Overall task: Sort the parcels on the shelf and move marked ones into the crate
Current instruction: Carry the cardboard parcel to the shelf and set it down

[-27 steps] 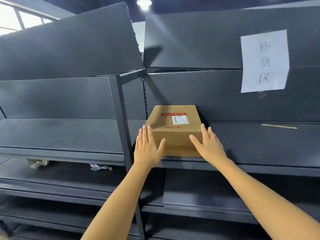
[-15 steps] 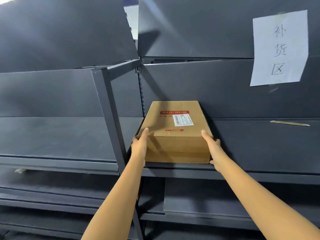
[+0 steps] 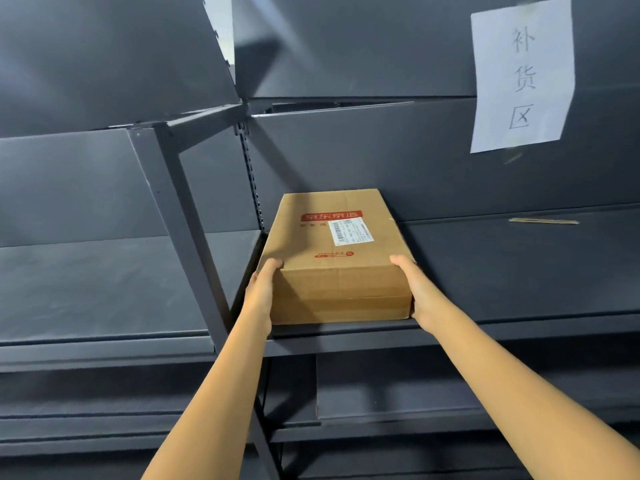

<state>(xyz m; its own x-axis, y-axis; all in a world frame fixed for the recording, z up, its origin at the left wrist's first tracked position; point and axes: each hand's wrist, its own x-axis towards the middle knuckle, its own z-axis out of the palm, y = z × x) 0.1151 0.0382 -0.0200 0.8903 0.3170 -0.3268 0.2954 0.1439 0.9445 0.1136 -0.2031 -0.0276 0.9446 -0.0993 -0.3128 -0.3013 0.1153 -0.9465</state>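
Tan parcel [image 3: 341, 282], red logo [image 3: 327, 216], white barcode label [image 3: 351, 231], in grip of left hand [image 3: 262, 294] and right hand [image 3: 417, 294].

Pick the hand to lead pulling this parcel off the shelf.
Right, marginally: both grip the parcel by its sides, but the left hand sits tight beside the upright post, while the right hand has open shelf beside it.

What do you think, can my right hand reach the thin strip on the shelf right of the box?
Probably yes, once freed: the right hand grips the box, but the strip lies in the open on the same shelf, nothing standing between them.
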